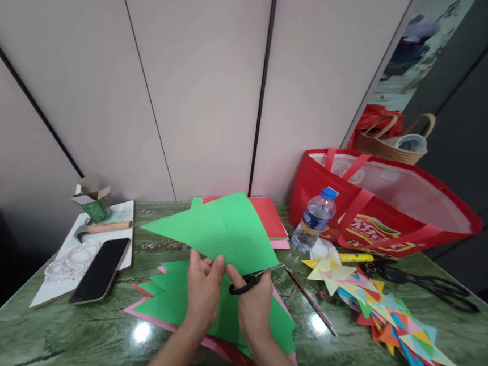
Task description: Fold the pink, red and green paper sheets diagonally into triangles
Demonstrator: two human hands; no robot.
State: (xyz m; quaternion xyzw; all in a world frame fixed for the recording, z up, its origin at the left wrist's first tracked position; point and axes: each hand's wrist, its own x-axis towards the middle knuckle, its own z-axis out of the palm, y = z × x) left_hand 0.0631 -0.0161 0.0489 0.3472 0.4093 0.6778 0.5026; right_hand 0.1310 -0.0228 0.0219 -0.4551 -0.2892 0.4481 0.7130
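My left hand (203,287) pinches the near edge of a folded green paper sheet (223,229) and holds it up over the table. My right hand (254,303) grips black-handled scissors (252,279), whose blades point right along the sheet's lower edge. Under both hands lies a loose stack of green, red and pink paper (173,305) on the green marble table (85,340).
A black phone (99,277), bead bracelets (72,262), a hammer (103,227) and a small box (92,201) lie at left on white paper. Right: a water bottle (315,219), a red bag (382,209), colourful folded paper stars (390,318), a yellow marker (355,257), larger black scissors (427,283), a thin stick (310,300).
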